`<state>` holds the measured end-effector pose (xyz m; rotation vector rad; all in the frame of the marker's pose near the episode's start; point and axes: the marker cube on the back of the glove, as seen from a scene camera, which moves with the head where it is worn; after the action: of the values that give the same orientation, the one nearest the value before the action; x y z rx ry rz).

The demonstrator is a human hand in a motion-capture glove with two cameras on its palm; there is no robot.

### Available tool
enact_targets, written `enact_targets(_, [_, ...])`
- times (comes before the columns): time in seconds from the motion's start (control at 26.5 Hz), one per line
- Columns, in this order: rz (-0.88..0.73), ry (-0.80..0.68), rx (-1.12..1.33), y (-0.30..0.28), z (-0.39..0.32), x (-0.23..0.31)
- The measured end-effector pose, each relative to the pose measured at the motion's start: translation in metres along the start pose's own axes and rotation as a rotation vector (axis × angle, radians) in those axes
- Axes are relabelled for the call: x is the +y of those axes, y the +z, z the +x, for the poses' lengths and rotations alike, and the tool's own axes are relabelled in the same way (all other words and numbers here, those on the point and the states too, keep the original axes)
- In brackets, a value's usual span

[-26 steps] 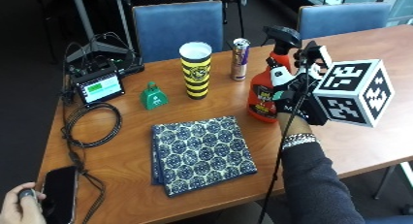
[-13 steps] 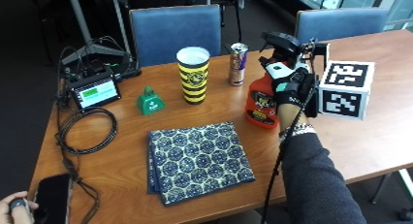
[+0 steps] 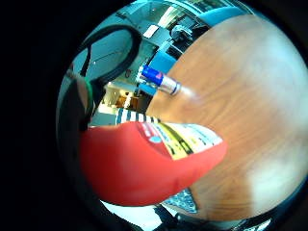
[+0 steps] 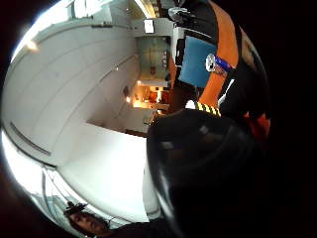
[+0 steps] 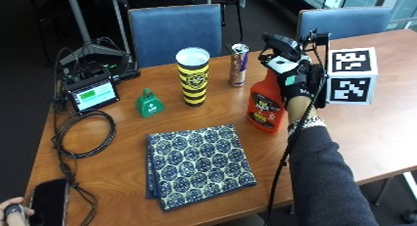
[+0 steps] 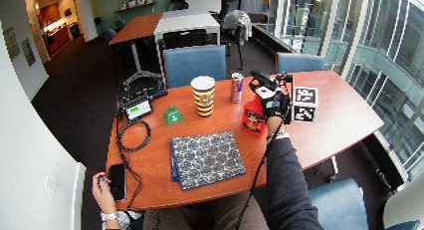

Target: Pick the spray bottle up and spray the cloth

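Note:
A red spray bottle (image 5: 264, 106) with a black trigger head stands upright at the table's right side, behind and to the right of the cloth. My gloved right hand (image 5: 296, 81) grips its neck, just under the trigger head. I cannot tell whether the bottle's base touches the table. The folded blue patterned cloth (image 5: 198, 165) lies flat near the front edge. In the palm views the red bottle body (image 3: 144, 163) and its black head (image 4: 198, 163) sit close against the palm. The wide view shows the bottle (image 6: 252, 119), the hand (image 6: 273, 101) and the cloth (image 6: 205, 158).
Behind the cloth stand a yellow-and-black cup (image 5: 194, 77), a drink can (image 5: 238, 64) and a green bell (image 5: 150, 102). A screen device (image 5: 91, 91) and coiled cable (image 5: 84, 135) lie at the left. A bare hand holds a phone (image 5: 45, 206) at the front left corner.
The outside camera has shifted. My right hand stays on the bottle's neck, and the bottle keeps its place beside the can.

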<state>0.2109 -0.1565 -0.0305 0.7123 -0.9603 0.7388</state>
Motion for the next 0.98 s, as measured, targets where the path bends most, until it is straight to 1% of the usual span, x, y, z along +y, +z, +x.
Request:
enact_targets(0.19, [-0.060, -0.045, 0.008, 0.003, -0.003, -0.002])
enact_targets(0.49, [-0.087, -0.082, -0.010, -0.008, -0.006, -0.010])
enact_targets(0.75, [-0.059, -0.123, -0.004, -0.024, -0.014, -0.014])
enact_targets(0.98, [-0.071, -0.118, 0.000, -0.014, -0.006, -0.019])
